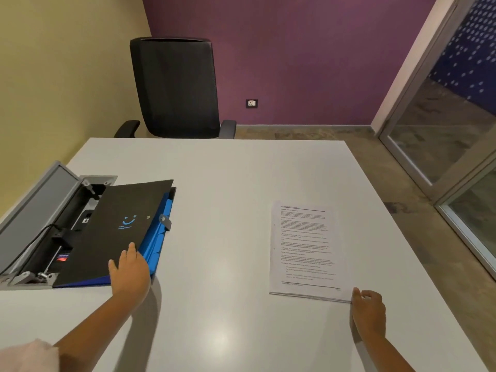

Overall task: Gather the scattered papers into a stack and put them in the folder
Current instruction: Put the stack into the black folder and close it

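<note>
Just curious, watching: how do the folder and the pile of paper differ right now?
The folder is black with blue inside; the paper stack is white with print. The folder partly overhangs an open cable box; the stack lies flat. Each has a hand at its near edge.

Office, mesh chair [174, 87], white desk [241, 170]

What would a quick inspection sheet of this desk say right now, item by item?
Surface: white table, mostly bare.
Job's things: paper stack squared at right; black folder at left, cover slightly raised, blue pockets showing.
Clutter: nothing seen.
Hands: left hand resting on the folder's near corner; right hand pinching the stack's near right corner.
Cables: black cable and plug in the open cable tray.
Surroundings: black chair, purple wall, glass door at right.
</note>
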`<state>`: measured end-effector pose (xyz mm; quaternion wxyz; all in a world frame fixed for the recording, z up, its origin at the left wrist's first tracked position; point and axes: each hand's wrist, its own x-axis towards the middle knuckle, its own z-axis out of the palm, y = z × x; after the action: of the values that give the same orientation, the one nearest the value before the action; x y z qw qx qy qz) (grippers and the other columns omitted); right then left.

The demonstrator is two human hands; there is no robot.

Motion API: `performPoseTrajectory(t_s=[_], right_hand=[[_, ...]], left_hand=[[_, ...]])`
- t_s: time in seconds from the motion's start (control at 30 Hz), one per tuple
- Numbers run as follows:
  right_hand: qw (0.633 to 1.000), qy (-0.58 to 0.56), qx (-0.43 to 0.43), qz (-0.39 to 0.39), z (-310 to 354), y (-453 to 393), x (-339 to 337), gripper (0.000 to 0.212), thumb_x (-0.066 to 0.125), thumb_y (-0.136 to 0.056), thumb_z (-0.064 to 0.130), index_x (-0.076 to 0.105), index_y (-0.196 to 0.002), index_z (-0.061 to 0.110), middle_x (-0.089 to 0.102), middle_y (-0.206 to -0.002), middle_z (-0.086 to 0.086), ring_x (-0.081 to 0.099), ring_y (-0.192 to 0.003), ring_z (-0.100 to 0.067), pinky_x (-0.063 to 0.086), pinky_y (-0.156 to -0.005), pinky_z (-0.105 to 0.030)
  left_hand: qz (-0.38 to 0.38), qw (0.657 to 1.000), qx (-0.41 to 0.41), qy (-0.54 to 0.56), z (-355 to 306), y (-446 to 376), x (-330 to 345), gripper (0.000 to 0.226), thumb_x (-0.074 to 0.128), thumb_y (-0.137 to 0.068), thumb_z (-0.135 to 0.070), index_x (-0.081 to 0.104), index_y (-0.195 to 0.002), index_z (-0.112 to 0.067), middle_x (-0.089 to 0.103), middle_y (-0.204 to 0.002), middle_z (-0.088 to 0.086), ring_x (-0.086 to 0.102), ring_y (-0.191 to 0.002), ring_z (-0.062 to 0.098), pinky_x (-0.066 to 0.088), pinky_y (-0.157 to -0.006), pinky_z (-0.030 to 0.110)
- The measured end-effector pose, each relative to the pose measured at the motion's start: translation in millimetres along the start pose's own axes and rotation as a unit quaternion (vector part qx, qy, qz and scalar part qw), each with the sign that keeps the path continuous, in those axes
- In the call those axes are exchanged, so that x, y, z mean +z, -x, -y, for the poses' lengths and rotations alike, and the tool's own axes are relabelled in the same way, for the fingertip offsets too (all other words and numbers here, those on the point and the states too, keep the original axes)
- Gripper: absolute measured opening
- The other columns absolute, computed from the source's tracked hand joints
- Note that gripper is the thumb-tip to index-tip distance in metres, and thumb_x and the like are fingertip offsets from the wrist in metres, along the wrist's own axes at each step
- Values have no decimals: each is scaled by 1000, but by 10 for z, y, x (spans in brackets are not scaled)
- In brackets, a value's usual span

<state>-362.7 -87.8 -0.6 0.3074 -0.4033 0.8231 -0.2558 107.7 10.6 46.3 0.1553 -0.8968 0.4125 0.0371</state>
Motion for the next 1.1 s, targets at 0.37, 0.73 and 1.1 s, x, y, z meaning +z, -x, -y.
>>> performPoseTrajectory(t_s=[0.37, 0.73, 1.1], right_hand=[[985, 93, 112, 95, 329, -129, 51, 66, 60, -86, 34, 35, -129, -8, 42, -131, -31, 46, -118, -45, 42, -96, -47], [940, -138, 215, 225, 396, -101, 8, 19, 68, -83, 19, 57, -72, 6, 40, -51, -5, 33, -41, -17, 25, -36, -17], [951, -118, 137, 252, 575, -22, 21, 34, 43, -83, -14, 52, -108, 7, 59, -100, -13, 60, -69, -27, 58, -62, -38]], left_hand=[[12, 959, 183, 215, -917, 805, -149, 58, 41, -95, -16, 15, -145, -7, 11, -157, 3, 22, -142, 15, 23, -114, 22], [65, 941, 183, 275, -1158, 996, -183, 65, 48, -93, -22, 13, -147, -13, 13, -157, -2, 24, -142, 14, 26, -113, 27], [29, 927, 163, 338, -1045, 1003, -356, 61, 47, -93, -11, 17, -146, -15, 16, -156, -6, 40, -132, 11, 45, -101, 23]])
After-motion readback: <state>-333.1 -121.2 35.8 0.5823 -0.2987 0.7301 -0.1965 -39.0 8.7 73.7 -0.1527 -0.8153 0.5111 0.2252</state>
